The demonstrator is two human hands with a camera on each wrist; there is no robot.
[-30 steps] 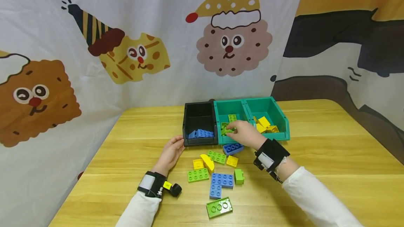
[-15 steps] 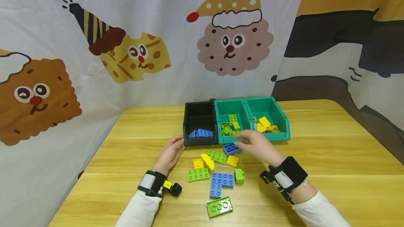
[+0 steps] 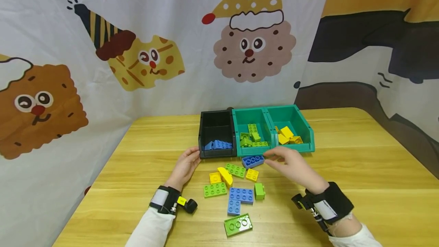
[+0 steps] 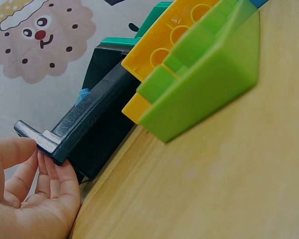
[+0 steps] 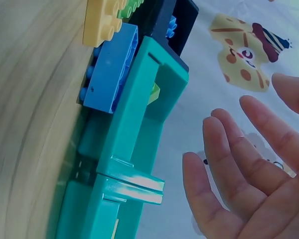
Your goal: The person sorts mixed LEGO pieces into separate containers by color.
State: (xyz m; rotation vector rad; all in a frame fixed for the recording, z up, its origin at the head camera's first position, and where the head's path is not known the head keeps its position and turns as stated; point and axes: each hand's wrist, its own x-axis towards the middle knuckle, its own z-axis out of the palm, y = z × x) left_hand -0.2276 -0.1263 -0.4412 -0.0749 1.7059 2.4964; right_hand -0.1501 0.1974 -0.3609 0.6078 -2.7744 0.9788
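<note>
My left hand (image 3: pixel 184 166) grips the front left corner of the black bin (image 3: pixel 217 155). In the left wrist view its thumb lies on the rim and its fingers (image 4: pixel 55 181) are below. Several blue bricks (image 3: pixel 221 145) lie in that bin. My right hand (image 3: pixel 294 165), fingers parted and holding nothing, is just right of a blue brick (image 3: pixel 253 161) in front of the middle teal bin (image 3: pixel 252 115). In the right wrist view, that blue brick (image 5: pixel 112 67) stands against the teal bin wall. Several green bricks (image 3: pixel 255 137) are inside the middle bin.
The right teal bin (image 3: pixel 288 115) holds several yellow bricks (image 3: pixel 287 132). Loose on the wooden table (image 3: pixel 137 209) lie green bricks (image 3: pixel 215 190), a yellow arched brick (image 3: pixel 225 177), small yellow bricks (image 3: pixel 252 175) and blue bricks (image 3: pixel 241 195). A printed curtain (image 3: pixel 192 98) hangs behind.
My right hand has let go of a green brick in the middle teal bin, then drawn back toward the front right, beside the blue brick. My left hand has stayed put.
</note>
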